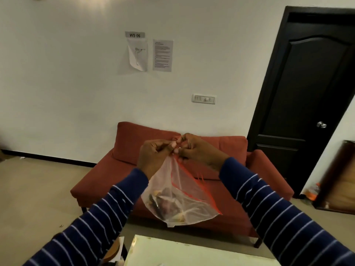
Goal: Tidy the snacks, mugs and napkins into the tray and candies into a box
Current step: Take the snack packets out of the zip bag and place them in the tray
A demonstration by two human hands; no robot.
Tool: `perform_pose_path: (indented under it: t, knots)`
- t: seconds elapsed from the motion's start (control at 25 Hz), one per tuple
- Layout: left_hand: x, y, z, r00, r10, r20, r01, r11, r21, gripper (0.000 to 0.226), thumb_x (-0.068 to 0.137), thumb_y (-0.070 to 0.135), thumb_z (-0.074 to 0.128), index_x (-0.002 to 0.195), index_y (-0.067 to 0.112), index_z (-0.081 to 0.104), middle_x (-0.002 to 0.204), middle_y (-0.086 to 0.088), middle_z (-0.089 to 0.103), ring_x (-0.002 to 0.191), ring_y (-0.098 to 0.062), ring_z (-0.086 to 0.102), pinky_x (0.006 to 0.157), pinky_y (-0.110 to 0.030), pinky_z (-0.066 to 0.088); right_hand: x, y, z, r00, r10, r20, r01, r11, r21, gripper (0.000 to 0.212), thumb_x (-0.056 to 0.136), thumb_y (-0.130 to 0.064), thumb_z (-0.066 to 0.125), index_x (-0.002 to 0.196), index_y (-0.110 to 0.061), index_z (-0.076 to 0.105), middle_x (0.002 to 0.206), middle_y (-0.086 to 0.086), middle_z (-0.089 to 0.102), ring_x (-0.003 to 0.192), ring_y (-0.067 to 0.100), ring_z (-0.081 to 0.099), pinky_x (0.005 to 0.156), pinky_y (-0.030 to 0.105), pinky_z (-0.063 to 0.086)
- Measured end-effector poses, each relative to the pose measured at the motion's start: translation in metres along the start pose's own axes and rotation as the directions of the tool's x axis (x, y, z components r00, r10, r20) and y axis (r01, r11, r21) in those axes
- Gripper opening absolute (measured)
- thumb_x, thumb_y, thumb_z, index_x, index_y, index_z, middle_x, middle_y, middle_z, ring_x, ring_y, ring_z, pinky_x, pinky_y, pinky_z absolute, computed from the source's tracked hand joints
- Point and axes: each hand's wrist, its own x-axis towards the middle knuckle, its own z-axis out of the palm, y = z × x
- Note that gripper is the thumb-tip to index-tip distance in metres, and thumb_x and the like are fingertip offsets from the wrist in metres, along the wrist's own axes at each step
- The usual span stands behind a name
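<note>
A clear plastic zip bag (178,191) with a red seal strip hangs in the air in front of me. Several wrapped candies (169,205) lie bunched in its bottom corner. My left hand (153,153) and my right hand (194,148) are raised side by side, and both pinch the bag's top corner between fingertips. The bag droops below them, tilted, with the red strip running down its right side. No tray, mugs, napkins or box show in this view.
A pale tabletop (192,254) fills the bottom edge below the bag. Behind it stands a red sofa (221,150) against a white wall. A dark closed door (307,93) is at the right, with a wooden frame (338,179) leaning beside it.
</note>
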Motion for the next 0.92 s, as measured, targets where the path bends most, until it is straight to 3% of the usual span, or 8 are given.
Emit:
perform_pose_path:
  t: [0.08,0.2,0.4,0.48,0.6,0.72,0.8,0.92]
  knots:
    - [0.007,0.000,0.000,0.999,-0.006,-0.050,0.008,0.999,0.049,0.010,0.086,0.012,0.075,0.093,0.007,0.080,0.085,-0.004,0.078,0.082,-0.015,0.074,0.078,-0.041,0.062,0.002,-0.007,-0.001,0.999,0.011,-0.031,-0.010,0.999,0.036,0.005,0.095,-0.012,0.066,0.091,-0.010,0.063,0.071,-0.001,0.072,0.063,0.008,0.067,0.060,0.020,0.056]
    - [0.013,0.000,0.003,0.990,0.075,-0.119,-0.058,0.988,0.140,0.005,0.084,0.015,0.078,0.086,0.011,0.079,0.076,0.002,0.075,0.070,-0.008,0.071,0.068,-0.032,0.062,0.006,-0.010,0.004,0.983,0.049,-0.177,-0.037,0.997,0.070,0.016,0.091,-0.018,0.073,0.076,-0.013,0.069,0.072,0.008,0.071,0.067,0.017,0.065,0.063,0.026,0.058]
    - [0.022,0.009,-0.006,0.988,0.070,-0.137,-0.051,0.990,0.134,0.004,0.083,0.021,0.078,0.081,0.018,0.077,0.073,0.010,0.073,0.071,0.000,0.069,0.061,-0.010,0.054,0.007,-0.007,0.011,0.936,0.021,-0.350,-0.038,0.998,-0.044,0.021,0.087,-0.024,0.076,0.070,-0.014,0.070,0.052,-0.006,0.066,0.047,0.004,0.056,0.051,0.021,0.049]
    - [0.025,0.012,-0.014,0.986,0.059,-0.156,-0.039,0.991,0.129,0.006,0.083,0.021,0.079,0.079,0.024,0.075,0.068,0.014,0.071,0.070,0.001,0.069,0.060,-0.008,0.053,0.003,-0.005,0.008,0.935,0.011,-0.353,-0.041,0.996,-0.077,0.021,0.088,-0.021,0.075,0.068,-0.019,0.069,0.056,-0.005,0.069,0.050,0.004,0.059,0.053,0.023,0.051]
    - [0.031,0.015,-0.033,0.987,-0.011,-0.162,0.019,0.999,0.045,0.003,0.084,0.025,0.078,0.081,0.026,0.076,0.070,0.008,0.075,0.070,-0.007,0.072,0.065,-0.023,0.060,-0.011,0.002,-0.003,0.950,-0.021,-0.312,-0.023,0.990,-0.139,0.022,0.089,-0.017,0.074,0.068,-0.021,0.069,0.063,-0.007,0.070,0.054,-0.001,0.060,0.055,0.018,0.051]
    - [0.040,0.020,-0.057,0.976,-0.050,-0.212,0.040,0.998,-0.052,0.007,0.084,0.020,0.078,0.090,0.017,0.078,0.077,-0.006,0.077,0.076,-0.025,0.075,0.075,-0.042,0.062,-0.030,0.018,-0.023,0.954,-0.013,-0.300,-0.061,0.970,-0.234,0.012,0.088,-0.017,0.075,0.081,-0.008,0.072,0.073,-0.004,0.074,0.065,-0.004,0.065,0.063,0.019,0.056]
    - [0.047,0.022,-0.069,0.969,-0.055,-0.240,0.040,0.997,-0.065,0.011,0.084,0.017,0.078,0.093,0.012,0.077,0.079,-0.011,0.076,0.076,-0.028,0.075,0.078,-0.047,0.062,-0.041,0.028,-0.033,0.957,0.011,-0.290,-0.074,0.976,-0.207,0.015,0.087,-0.017,0.076,0.086,-0.003,0.072,0.077,0.005,0.076,0.068,0.006,0.069,0.063,0.025,0.058]
    - [0.044,0.029,-0.066,0.975,-0.047,-0.219,0.035,0.998,-0.061,0.006,0.084,0.016,0.078,0.089,0.013,0.077,0.076,-0.009,0.076,0.073,-0.027,0.075,0.076,-0.046,0.062,-0.047,0.036,-0.036,0.940,-0.012,-0.341,-0.087,0.958,-0.272,0.012,0.087,-0.014,0.076,0.088,-0.003,0.072,0.078,0.001,0.075,0.071,0.008,0.072,0.062,0.024,0.057]
